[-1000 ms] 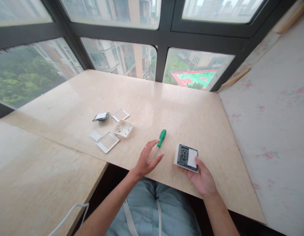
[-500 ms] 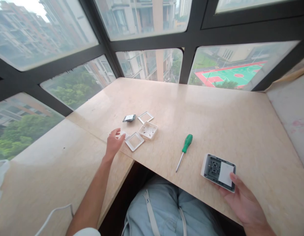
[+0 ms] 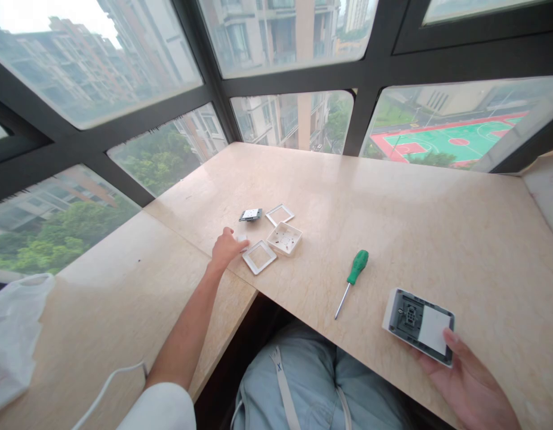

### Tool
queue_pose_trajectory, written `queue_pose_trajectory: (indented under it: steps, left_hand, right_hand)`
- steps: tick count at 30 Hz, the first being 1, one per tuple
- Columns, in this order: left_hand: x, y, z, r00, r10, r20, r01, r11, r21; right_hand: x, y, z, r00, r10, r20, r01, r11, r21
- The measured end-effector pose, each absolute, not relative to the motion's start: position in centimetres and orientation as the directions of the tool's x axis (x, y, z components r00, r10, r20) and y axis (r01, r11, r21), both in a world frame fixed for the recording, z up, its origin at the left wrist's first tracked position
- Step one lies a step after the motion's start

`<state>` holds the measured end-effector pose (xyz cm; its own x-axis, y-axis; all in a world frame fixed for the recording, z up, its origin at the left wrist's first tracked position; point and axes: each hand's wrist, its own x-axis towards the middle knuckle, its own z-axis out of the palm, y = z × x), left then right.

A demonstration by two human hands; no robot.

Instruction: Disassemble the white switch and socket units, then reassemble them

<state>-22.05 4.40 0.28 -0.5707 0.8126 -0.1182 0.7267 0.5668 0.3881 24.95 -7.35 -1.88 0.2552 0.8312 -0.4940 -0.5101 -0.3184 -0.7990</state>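
My right hand point(image 3: 467, 379) holds a wall switch unit point(image 3: 418, 325) at the near edge of the beige stone table point(image 3: 393, 227); one white rocker is fitted and the grey mechanism shows beside it. My left hand point(image 3: 226, 248) reaches out with fingers closed over a small white rocker piece point(image 3: 243, 239), mostly hidden under them, just left of a white square frame point(image 3: 259, 257). Behind the frame sit a white back box point(image 3: 284, 237), a thinner frame point(image 3: 279, 214) and a grey switch module point(image 3: 250, 214). A green-handled screwdriver point(image 3: 352, 280) lies between my hands.
Dark-framed windows run along the far and left edges of the table. A lower beige surface point(image 3: 101, 316) adjoins on the left, with a white plastic bag point(image 3: 12, 334) and a white cable point(image 3: 106, 388) on it. My knees in light jeans point(image 3: 303, 388) are under the table edge.
My left hand left the screwdriver area and reached left to the small white piece by the frames, closing over it. The view swung left. The right hand kept holding the switch unit.
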Motion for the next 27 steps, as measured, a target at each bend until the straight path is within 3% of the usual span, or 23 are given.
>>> queue_pose_trajectory:
  steps: [6,11,18,22,27]
  left_hand:
    - [-22.8,4.5,0.8,-0.461,0.883,-0.092,0.756,0.445,0.480]
    - [-23.2,4.0,0.6,-0.442,0.894,-0.074,0.649,0.375,0.662]
    - [-20.5,2.9,2.1,-0.364,0.924,-0.119,0.178,0.194,0.965]
    - [-16.7,2.3,3.0,-0.239,0.954,-0.179,-0.094,0.161,0.983]
    - [-9.3,1.6,2.9,0.030,0.956,-0.292,-0.286,0.288,0.914]
  right_hand:
    - [25.0,-7.2,-2.0,0.243,0.809,-0.536,-0.526,-0.354,-0.773]
    - [25.2,-7.2,-2.2,0.235,0.817,-0.527,-0.511,-0.357,-0.782]
    - [25.4,-7.2,-2.7,0.191,0.833,-0.520,-0.520,-0.363,-0.773]
    - [25.3,-7.3,-2.7,0.205,0.830,-0.519,-0.537,-0.348,-0.768]
    - [25.2,-7.6,-2.6,0.168,0.859,-0.484,-0.575,-0.314,-0.756]
